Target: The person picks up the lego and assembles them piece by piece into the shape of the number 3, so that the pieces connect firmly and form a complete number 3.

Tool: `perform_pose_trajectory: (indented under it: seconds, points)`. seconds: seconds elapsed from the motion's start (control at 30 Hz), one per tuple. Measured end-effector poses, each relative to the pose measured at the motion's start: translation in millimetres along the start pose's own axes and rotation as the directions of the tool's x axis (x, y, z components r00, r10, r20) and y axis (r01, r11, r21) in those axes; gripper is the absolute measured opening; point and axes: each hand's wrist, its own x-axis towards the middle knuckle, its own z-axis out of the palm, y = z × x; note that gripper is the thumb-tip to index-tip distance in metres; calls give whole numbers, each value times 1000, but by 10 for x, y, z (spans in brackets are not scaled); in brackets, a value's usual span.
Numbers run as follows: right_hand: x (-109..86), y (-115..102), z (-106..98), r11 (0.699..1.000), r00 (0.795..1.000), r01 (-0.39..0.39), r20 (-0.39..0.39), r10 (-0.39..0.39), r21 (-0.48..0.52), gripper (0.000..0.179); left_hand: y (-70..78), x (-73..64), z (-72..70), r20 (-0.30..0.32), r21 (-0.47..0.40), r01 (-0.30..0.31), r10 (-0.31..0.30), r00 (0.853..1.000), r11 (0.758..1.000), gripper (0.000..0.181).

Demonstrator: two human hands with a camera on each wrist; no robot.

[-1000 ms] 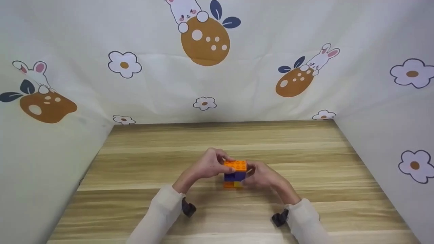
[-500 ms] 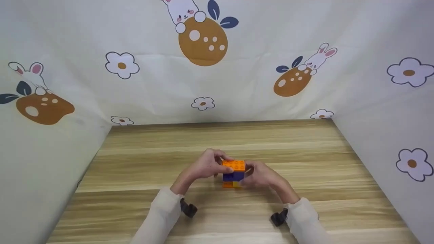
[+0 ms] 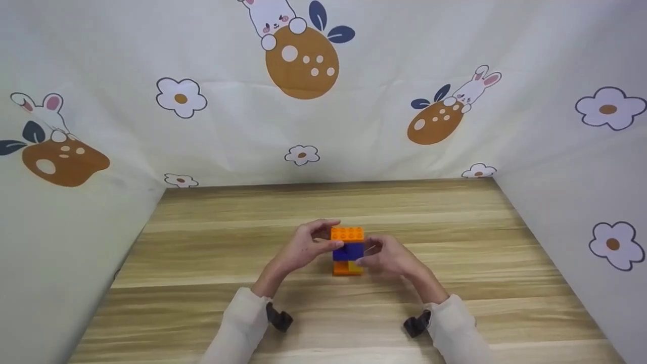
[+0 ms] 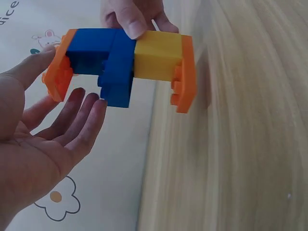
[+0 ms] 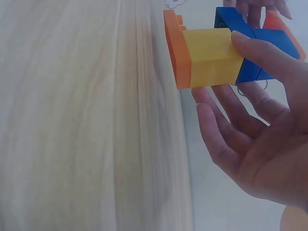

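A small building-block structure stands upright in the head view, between both hands. Its orange top plate [image 3: 348, 234] has studs, and below it come blue blocks [image 3: 349, 251]. Lower down sit a yellow block [image 4: 156, 55] and an orange base plate [image 4: 186, 72]. My left hand [image 3: 303, 247] pinches the structure near its top, thumb in front and index finger behind; its other fingers hang loosely below the blue part. My right hand [image 3: 391, 259] grips from the other side, its thumb over the yellow and blue blocks. Whether the base touches the table I cannot tell.
A wood-grain table [image 3: 202, 227] lies under the hands. Pale cloth [image 3: 232, 131] printed with rabbits and flowers rises behind the table and along both sides. Black camera mounts [image 3: 417, 323] sit on the wrists.
Both hands still hold the structure. It has shifted a little away from me and up, showing more of its front, and my left hand has moved the same way.
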Motion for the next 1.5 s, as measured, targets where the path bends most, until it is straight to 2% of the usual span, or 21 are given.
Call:
perform_pose_trajectory:
  seconds: [0.13, 0.27, 0.37, 0.5, 0.63, 0.77, 0.93, 1.1, 1.3, 1.5]
  points:
    - [4, 4, -16, 1000, 1000, 3, -7, -3, 3, 48, -65, -13, -7, -41, -37, -17, 16, 999, 999, 53]
    - [1, 10, -43, 999, 1000, 26, -5, -26, 23, 50, -138, -34, -15, -61, -86, 5, -10, 998, 996, 54]
    - [-6, 0, -62, 997, 999, 45, -10, -45, 65, 49, -194, -32, -7, -50, -133, 19, -26, 998, 991, 56]
    - [-11, -15, -74, 987, 998, 70, -17, -68, 148, 51, -250, -6, 30, -22, -210, 8, -13, 1000, 978, 56]
    - [-11, -21, -80, 977, 998, 63, -33, -57, 204, 55, -268, 30, 87, -22, -261, 12, -19, 1000, 965, 54]
    - [-12, -28, -87, 972, 998, 52, -55, -41, 229, 56, -282, 56, 128, -32, -286, 20, -30, 999, 958, 53]
    - [-12, -32, -95, 967, 998, 46, -52, -34, 252, 59, -315, 78, 164, -45, -276, 44, -59, 997, 960, 58]
    - [9, -24, -78, 962, 998, 29, -55, -15, 271, 63, -351, 112, 206, -90, -273, 49, -76, 993, 961, 58]
    - [67, 11, -51, 953, 997, 16, -77, 7, 303, 61, -409, 165, 274, -142, -315, 79, -130, 981, 946, 54]
    - [105, 76, -19, 932, 991, -38, -103, 80, 360, 62, -442, 166, 326, -140, -353, 124, -183, 973, 928, 55]
